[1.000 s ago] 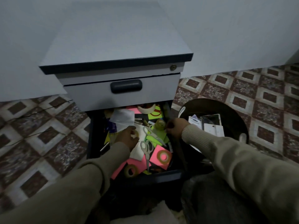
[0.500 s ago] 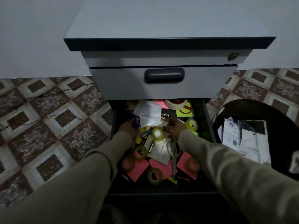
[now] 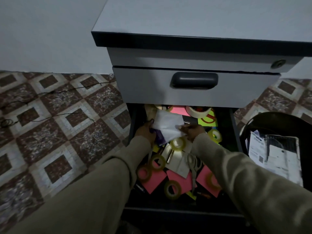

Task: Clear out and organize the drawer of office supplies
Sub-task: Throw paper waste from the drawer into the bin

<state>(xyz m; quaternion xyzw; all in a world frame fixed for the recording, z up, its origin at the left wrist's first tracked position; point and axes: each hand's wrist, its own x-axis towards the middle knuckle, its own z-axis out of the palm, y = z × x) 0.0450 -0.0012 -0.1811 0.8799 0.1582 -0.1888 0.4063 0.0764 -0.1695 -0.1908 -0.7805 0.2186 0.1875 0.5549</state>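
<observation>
Change: A moment ago our hands were low in the drawer, among the tape rolls. Now both have moved to the back of it and lifted a white paper.
Left hand: We curl our fingers round the left edge of the white paper, with a purple thing tucked under it.
Right hand: We pinch the right edge of the paper with our fingertips.
Where the drawer is: It is pulled out under the shut grey drawer front.
What it means: We think the clearing has only just started. The paper is probably the next thing to come out. The drawer is still full.
Still inside: Nearer to us than the paper lie clear tape rolls, pink sticky notes and scissors.
Bin: It stands just right of the drawer, with papers in it.
Hard to see: The room is dim. The back of the drawer hides under the grey front. We cannot tell what the purple thing is. Our sleeves cover the front corners.
</observation>
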